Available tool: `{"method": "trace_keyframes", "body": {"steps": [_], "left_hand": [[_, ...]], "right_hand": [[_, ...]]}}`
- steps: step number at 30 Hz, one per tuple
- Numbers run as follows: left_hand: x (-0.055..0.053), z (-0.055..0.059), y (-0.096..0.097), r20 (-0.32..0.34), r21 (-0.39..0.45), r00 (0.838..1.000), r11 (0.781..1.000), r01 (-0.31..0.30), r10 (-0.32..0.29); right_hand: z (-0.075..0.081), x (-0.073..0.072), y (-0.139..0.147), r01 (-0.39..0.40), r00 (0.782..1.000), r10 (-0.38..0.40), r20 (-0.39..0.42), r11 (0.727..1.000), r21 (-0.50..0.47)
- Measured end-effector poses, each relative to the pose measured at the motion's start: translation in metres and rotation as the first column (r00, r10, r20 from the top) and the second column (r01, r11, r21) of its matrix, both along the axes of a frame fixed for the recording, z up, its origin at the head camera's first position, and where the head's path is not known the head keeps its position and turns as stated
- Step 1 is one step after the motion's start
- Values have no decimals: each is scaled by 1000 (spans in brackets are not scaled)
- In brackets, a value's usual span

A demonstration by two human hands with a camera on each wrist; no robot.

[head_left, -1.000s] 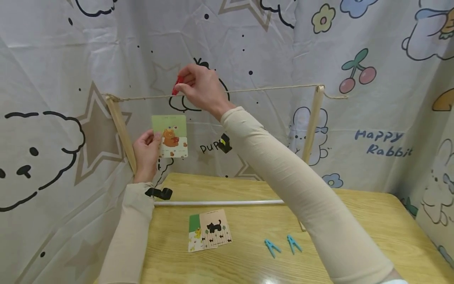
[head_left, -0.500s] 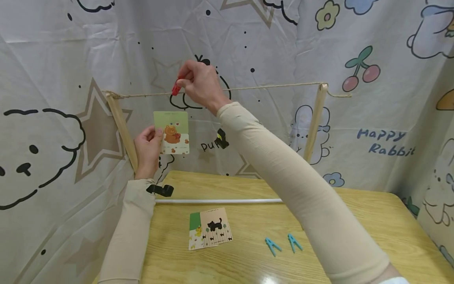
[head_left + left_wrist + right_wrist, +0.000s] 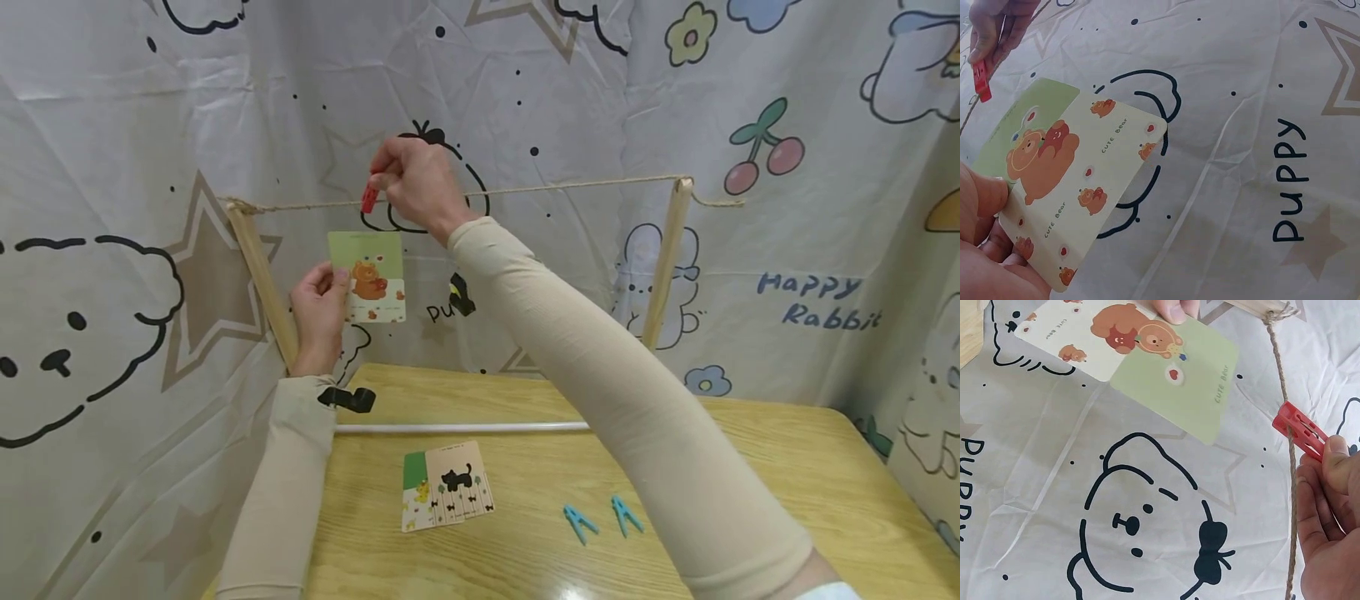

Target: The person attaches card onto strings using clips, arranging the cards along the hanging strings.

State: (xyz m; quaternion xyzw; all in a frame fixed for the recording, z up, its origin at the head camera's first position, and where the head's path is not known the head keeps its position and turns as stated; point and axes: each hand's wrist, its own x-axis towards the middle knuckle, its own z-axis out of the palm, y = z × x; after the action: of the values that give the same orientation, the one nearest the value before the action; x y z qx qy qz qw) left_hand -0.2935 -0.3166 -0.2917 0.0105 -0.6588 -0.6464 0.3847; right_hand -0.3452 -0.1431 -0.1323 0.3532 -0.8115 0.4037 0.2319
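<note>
My left hand [image 3: 320, 312] pinches a green and white card [image 3: 378, 258] with a bear print by its left edge, thumb in front. The card is upright, just below the rope [image 3: 555, 187]. Above it, my right hand [image 3: 427, 183] pinches a red clothespin [image 3: 369, 197] between thumb and fingers. In the right wrist view, the clothespin [image 3: 1300, 430] points nose-down and its tip end overlaps the rope [image 3: 1292, 506]. A gap shows between the card's green top edge and the clothespin in that view.
Wooden posts [image 3: 666, 267] hold the rope at both ends. On the table [image 3: 525, 558] lie overlapping cards [image 3: 457, 487], one with a black cat, and two blue clothespins [image 3: 579, 523]. A white rod [image 3: 465, 428] runs across behind them. A printed curtain [image 3: 570, 100] hangs at the back.
The card has risen a little and shifted right, closer to the rope. My right hand has lowered the red clothespin slightly, so its tip sits further below the rope line.
</note>
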Motion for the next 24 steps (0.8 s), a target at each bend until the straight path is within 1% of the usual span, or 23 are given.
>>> {"method": "trace_keyframes", "body": {"steps": [4,7,11,16,20,24], "left_hand": [[-1,1,3,-10,-18,1000,1000,-5,5],[-3,4,4,-23,-13,1000,1000,-3,2],[-5,7,5,-34,1,999,1000,-4,4],[-4,10,6,-58,3,998,1000,-20,20],[-4,13,5,-79,10,997,1000,-14,15],[-3,16,6,-88,14,996,1000,-8,9]], "right_hand": [[0,-1,-3,13,1000,-13,-3,1000,26],[0,-2,-5,21,1000,-21,-7,999,48],[-1,-2,-7,19,1000,-20,12,998,63],[-2,-1,-8,10,999,-13,34,997,72],[-3,-2,-10,-2,999,-1,40,997,74],[-4,-3,-11,-13,1000,10,29,996,83]]}}
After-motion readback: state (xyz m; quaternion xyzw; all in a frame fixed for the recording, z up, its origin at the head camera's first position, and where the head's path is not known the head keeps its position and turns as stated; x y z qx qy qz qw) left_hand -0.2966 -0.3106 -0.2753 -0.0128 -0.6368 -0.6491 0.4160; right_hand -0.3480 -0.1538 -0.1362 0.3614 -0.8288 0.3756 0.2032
